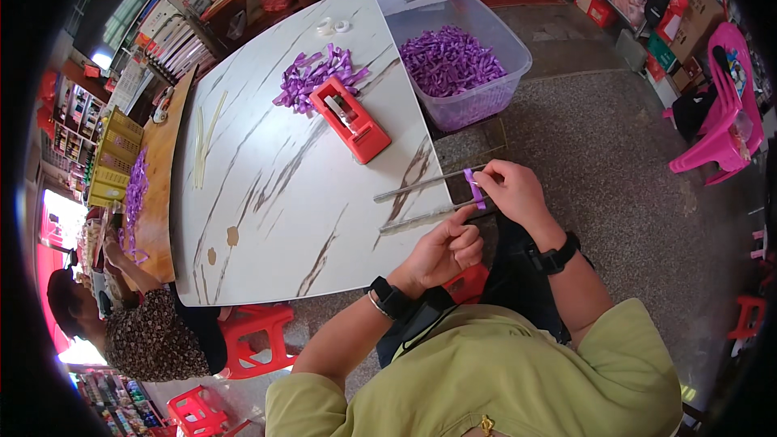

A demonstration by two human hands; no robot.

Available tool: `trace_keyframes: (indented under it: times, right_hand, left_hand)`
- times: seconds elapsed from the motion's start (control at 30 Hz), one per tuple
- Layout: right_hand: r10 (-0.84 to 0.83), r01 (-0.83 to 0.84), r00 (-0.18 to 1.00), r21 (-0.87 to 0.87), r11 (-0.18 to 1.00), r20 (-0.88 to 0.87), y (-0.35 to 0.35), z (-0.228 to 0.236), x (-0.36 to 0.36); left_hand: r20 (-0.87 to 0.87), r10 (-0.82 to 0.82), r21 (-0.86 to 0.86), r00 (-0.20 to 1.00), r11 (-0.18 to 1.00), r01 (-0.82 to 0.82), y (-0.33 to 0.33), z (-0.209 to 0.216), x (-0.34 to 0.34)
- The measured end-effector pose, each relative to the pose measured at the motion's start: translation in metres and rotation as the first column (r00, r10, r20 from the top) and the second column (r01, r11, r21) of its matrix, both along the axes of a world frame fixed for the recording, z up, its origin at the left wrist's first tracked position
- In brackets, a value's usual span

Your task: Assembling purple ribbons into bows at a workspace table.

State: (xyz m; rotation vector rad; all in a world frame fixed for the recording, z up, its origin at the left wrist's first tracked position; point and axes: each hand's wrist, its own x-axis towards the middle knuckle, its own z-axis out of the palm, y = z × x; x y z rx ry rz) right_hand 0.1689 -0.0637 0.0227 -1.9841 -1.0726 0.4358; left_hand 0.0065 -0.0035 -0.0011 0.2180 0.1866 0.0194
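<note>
Your right hand (518,196) pinches a purple ribbon (476,191) between thumb and index finger, just past the right edge of the marble-patterned table (267,146). The ribbon spans two thin, roughly parallel rods (417,187). Your left hand (443,252) points its index finger at the ribbon's lower end, other fingers curled; you can't tell whether it grips. A red tape dispenser (372,142) sits beside a purple ribbon pile (295,81).

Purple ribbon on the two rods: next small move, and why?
I'd probably draw the purple ribbon snug with the right hand, which seems to pinch it; it lies across both rods, and the left hand is by its nearer end.
</note>
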Motion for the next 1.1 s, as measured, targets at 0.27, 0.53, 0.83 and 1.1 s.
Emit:
trace_keyframes:
  times: [0.27,0.53,0.83,1.1]
  right_hand:
    - [0.107,-0.090,0.956,0.076,0.993,-0.272,0.001,-0.032,0.015]
    - [0.078,-0.121,0.274,0.046,0.992,-0.959,0.005,-0.054,0.026]
    - [0.380,0.069,-0.487,0.399,0.914,-0.786,0.017,-0.105,-0.015]
    - [0.649,0.334,-0.642,0.613,0.716,-0.409,0.031,-0.134,-0.036]
  left_hand:
    - [0.033,-0.003,0.013,0.999,1.000,0.002,-0.001,0.000,0.001]
    - [0.004,-0.002,0.025,1.000,1.000,0.002,0.000,0.003,0.001]
    - [-0.013,0.011,0.009,1.000,1.000,-0.011,-0.001,0.004,0.000]
    - [0.011,-0.008,-0.017,1.000,1.000,0.008,-0.001,0.004,0.002]
